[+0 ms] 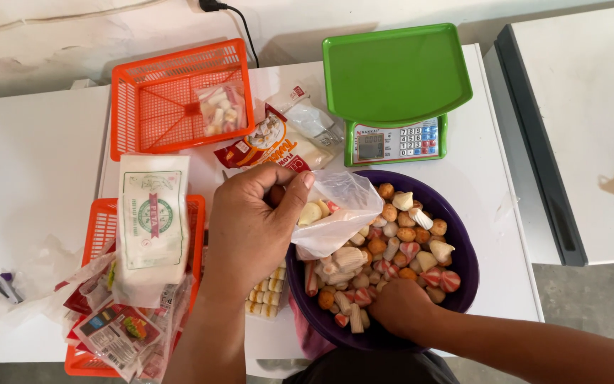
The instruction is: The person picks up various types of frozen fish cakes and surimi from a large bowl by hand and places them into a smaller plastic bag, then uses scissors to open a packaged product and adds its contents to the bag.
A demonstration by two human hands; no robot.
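My left hand (254,224) holds a small clear plastic bag (339,210) open over the left rim of a purple bowl (463,259); a few pieces lie inside the bag. The bowl is heaped with mixed food pieces (399,245): brown balls, white cone shapes, pink striped bits. My right hand (399,306) reaches in from the lower right with its fingers closed down into the pieces at the bowl's near side. Whether it grips any is hidden by the heap.
A green scale (392,75) with a keypad stands behind the bowl. An orange basket (179,92) at the back holds a filled bag (223,108). A second orange basket (197,213) on the left carries white and red packets. Opened packets (278,139) lie between them.
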